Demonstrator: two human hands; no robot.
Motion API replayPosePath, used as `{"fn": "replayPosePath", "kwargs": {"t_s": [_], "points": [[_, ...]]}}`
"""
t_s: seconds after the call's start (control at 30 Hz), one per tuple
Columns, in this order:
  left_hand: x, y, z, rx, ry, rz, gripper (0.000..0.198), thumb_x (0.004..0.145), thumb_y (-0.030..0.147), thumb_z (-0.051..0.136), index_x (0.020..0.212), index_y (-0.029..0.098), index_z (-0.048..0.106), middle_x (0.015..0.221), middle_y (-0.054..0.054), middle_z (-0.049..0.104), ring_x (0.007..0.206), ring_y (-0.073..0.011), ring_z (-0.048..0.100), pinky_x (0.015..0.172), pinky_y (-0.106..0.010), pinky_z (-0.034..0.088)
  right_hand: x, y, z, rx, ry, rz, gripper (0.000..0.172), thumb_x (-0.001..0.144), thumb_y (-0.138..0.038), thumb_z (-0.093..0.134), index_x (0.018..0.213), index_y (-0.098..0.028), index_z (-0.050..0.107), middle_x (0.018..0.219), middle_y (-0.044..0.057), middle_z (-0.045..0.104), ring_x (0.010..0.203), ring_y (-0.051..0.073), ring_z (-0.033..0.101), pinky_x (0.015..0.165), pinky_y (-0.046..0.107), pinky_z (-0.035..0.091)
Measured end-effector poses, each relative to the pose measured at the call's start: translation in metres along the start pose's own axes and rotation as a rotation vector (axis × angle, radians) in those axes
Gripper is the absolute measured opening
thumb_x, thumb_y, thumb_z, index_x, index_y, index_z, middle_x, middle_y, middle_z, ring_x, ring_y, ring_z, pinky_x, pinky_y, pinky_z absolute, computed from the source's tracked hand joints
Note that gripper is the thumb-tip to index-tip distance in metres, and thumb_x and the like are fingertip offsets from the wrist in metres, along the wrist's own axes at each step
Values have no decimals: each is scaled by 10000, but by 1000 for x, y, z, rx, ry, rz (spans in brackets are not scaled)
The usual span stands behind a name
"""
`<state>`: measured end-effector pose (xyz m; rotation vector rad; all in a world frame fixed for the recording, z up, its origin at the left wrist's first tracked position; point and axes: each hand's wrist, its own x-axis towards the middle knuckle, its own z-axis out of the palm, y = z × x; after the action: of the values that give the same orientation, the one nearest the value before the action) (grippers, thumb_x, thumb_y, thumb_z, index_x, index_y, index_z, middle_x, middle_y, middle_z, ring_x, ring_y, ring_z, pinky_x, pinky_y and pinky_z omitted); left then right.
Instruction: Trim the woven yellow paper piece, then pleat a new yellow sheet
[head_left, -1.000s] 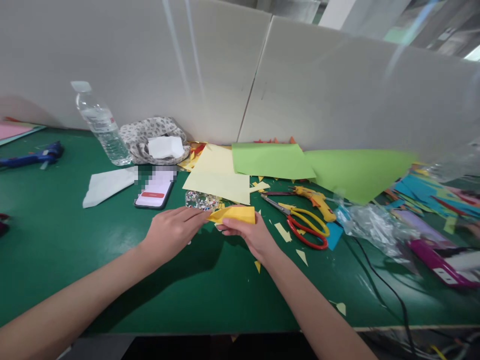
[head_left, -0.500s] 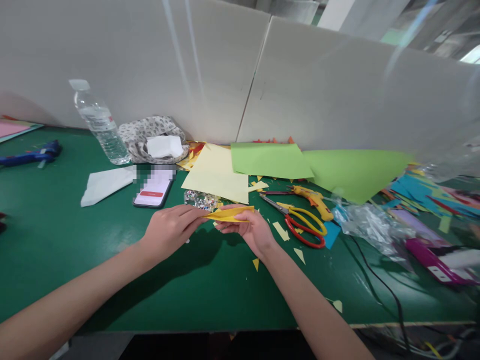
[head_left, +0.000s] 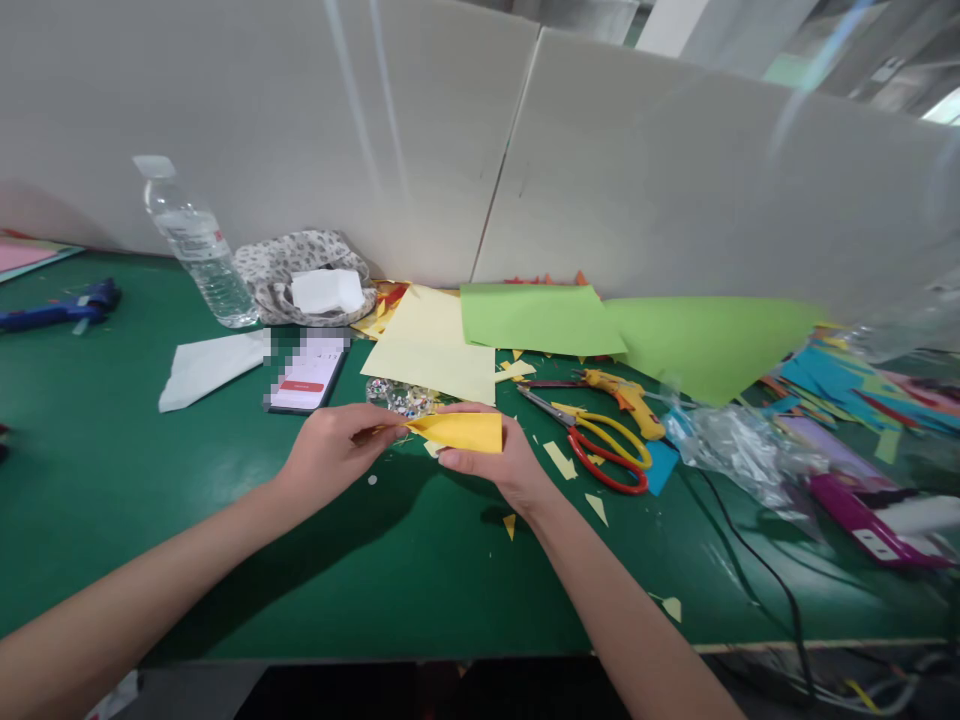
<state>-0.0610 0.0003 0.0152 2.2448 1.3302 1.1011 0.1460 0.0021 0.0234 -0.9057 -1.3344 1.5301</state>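
A folded piece of yellow paper (head_left: pixel 463 432) is held between my two hands, raised above the green table (head_left: pixel 442 560). My left hand (head_left: pixel 334 445) pinches its narrow left end between thumb and fingertips. Around the wider right end, my right hand (head_left: pixel 501 462) grips it with the thumb low in front and the other fingers behind, partly hidden. Just beyond the paper lies a clear bag of small colourful bits (head_left: pixel 399 397). Cream paper (head_left: pixel 431 345) spreads behind that.
Right of my hands are red-and-yellow-handled scissors (head_left: pixel 611 455), a yellow glue gun (head_left: pixel 626 398), paper scraps and a crumpled plastic bag (head_left: pixel 757 460). Green sheets (head_left: pixel 536 320) lean behind. Leftward are a phone (head_left: pixel 307 375), a tissue (head_left: pixel 214 368), a water bottle (head_left: pixel 199 250) and a blue glue gun (head_left: pixel 64 308).
The yellow paper has turned so that its broad face shows more. My right thumb has moved down to its lower edge, while my left hand still pinches the left end.
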Motion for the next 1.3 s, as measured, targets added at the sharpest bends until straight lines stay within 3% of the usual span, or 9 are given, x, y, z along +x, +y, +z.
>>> {"fn": "replayPosePath", "kwargs": {"t_s": [0.2,0.4,0.6,0.77,0.87,1.0,1.17,1.3], "points": [[3,4,-3,-238,-72,-206,217,781,354,591,804,158,682,644,-16,687,506,-107,605,487,-193,494,-1,2,3,69,-71,-44,560,495,-165,805,1016,-252,618,1086,22,623,905,173,598,809,344,515],[-2,11,1,-301,-134,-237,218,780,349,586,811,162,695,640,-24,691,498,-118,608,436,-201,502,2,6,7,-44,123,-36,245,598,-271,759,808,-214,647,805,3,664,761,160,626,759,330,531],[-2,12,2,-295,-182,-264,235,795,365,567,821,169,694,729,-29,705,549,-119,622,446,-187,491,3,8,8,8,225,3,211,622,-321,744,756,-185,654,743,9,658,691,160,631,720,341,551],[-2,13,1,-79,-226,-149,232,831,361,512,827,200,680,785,1,695,618,-111,608,487,-178,448,2,12,10,-16,260,10,210,596,-304,763,738,-181,668,714,13,664,660,165,631,699,342,549],[-3,13,3,28,-224,-73,249,847,365,491,832,201,678,755,-4,686,604,-111,592,492,-187,418,2,14,12,-36,216,10,202,598,-300,761,735,-182,670,701,10,670,655,159,631,713,336,540],[-5,12,5,-10,-201,5,245,871,302,460,831,196,677,672,3,667,536,-94,564,491,-188,411,2,13,14,-72,186,5,188,613,-316,746,735,-190,678,710,12,679,676,165,639,738,344,534],[-7,11,5,-8,-162,73,236,859,199,441,831,212,675,729,11,689,575,-92,597,511,-185,436,3,12,14,-84,166,6,167,614,-318,746,719,-201,689,706,13,682,668,166,636,734,348,542],[-6,8,5,68,-99,105,237,867,230,440,835,216,675,765,5,702,607,-101,617,520,-192,442,4,11,9,-56,232,-21,210,592,-328,760,748,-205,690,739,17,687,673,168,636,719,352,546]]}}
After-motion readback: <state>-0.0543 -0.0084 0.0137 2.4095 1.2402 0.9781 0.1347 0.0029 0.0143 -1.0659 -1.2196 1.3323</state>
